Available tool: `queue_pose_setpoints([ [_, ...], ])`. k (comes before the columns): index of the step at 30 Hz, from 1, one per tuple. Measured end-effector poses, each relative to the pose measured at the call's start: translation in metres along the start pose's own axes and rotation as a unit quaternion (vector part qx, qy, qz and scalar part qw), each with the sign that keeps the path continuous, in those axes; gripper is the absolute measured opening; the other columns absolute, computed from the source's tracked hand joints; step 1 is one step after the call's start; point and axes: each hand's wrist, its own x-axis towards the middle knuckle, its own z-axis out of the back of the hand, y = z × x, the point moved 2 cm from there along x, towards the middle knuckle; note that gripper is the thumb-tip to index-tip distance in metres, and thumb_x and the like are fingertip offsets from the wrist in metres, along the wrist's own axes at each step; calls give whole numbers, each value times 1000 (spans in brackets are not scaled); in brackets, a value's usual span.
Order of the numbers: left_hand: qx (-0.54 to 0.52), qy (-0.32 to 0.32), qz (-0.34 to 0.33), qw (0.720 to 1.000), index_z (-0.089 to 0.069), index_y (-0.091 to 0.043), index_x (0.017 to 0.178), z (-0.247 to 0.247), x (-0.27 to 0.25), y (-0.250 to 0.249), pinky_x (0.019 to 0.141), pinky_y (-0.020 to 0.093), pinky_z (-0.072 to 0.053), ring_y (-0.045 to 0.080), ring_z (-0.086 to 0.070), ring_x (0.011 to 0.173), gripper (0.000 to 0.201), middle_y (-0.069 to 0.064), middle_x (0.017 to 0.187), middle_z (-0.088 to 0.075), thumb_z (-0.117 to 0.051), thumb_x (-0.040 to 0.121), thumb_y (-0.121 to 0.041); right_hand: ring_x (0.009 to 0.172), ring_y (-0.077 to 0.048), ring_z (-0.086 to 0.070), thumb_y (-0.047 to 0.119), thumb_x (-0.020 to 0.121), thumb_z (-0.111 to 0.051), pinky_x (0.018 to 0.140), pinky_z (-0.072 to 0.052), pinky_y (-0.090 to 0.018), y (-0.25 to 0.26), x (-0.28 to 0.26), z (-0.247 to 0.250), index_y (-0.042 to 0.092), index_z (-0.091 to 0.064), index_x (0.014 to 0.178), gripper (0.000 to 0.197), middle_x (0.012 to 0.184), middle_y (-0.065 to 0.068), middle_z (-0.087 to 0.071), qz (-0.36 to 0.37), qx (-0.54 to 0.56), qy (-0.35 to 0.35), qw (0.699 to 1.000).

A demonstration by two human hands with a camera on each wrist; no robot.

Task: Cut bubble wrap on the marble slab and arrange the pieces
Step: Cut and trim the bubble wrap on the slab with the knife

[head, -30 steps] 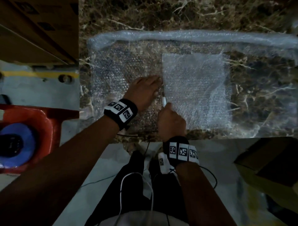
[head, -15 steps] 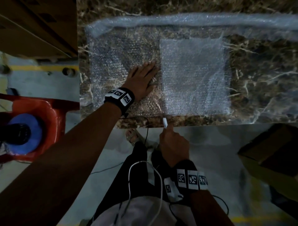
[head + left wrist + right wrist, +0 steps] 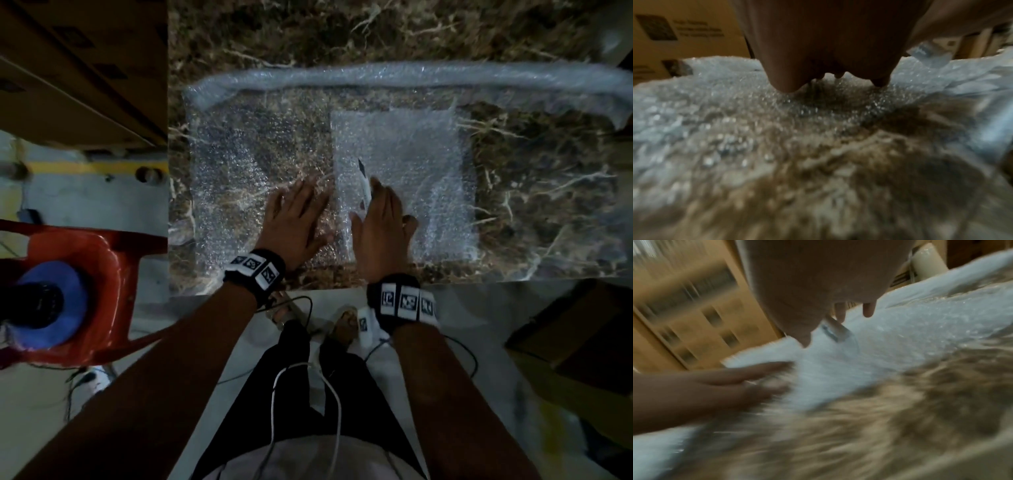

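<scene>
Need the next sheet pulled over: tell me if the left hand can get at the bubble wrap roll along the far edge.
Probably yes. The left hand lies flat on the thin sheet, and nothing lies between it and the roll.

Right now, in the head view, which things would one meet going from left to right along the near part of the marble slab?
Red chair → single bubble wrap sheet → left hand → cutter → right hand → white stacked piece → bare marble slab.
</scene>
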Motion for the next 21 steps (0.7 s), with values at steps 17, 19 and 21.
queue_pose_setpoints([
  [17, -64, -111, 41, 991, -19, -29, 162, 54, 85, -3, 119, 52, -19, 24, -26, 151, 63, 3, 170, -15, -41, 105, -48, 147, -32, -33, 35, 95, -70, 108, -32, -64, -76, 11, 10, 7, -32, 154, 75, 156, -15, -41, 55, 54, 40, 996],
  [19, -39, -74, 86, 993, -27, -20, 159, 69, 114, 0, 117, 51, -23, 29, -32, 147, 62, 8, 166, -26, -46, 104, -41, 144, -33, -38, 41, 96, -66, 105, -34, -65, -79, 13, 6, 9, -34, 151, 71, 152, -15, -44, 19, 74, 58, 995],
  [21, -42, -40, 131, 990, -44, -11, 149, 74, 130, 0, 111, 49, -34, 37, -43, 136, 53, 17, 152, -42, -50, 103, -38, 138, -32, -44, 42, 96, -65, 101, -35, -62, -81, 6, 7, 9, -38, 146, 66, 146, -13, -49, -5, 80, 57, 995],
])
